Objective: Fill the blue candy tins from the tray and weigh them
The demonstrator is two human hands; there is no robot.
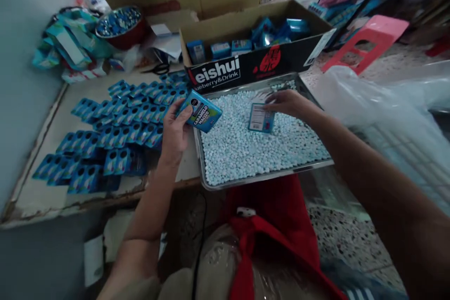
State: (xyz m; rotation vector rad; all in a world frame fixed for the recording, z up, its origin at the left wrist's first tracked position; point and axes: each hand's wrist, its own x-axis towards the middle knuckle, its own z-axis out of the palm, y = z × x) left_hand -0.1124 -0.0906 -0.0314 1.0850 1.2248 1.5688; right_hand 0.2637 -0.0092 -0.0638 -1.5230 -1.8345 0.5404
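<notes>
My left hand [178,124] grips a blue candy box [204,113] printed "CARAMELO MACIZO", tilted beside the tray's left rim. A metal tray [242,181] is spread with small pale blue and white candies [246,154]. Over these candies, my right hand [283,102] has its fingers closed at the upper right edge of a second blue box [260,118], whose white printed panel faces up. Something clear and shiny shows above that box, too blurred to name. Whether the second box rests on the candies I cannot tell.
Rows of blue boxes [123,115] cover the table to the left. Behind the tray stands a black-printed carton [253,63] holding more blue boxes. A red bowl [123,40], scissors [158,69], a pink stool [369,40] and clear plastic sheeting [379,103] lie around.
</notes>
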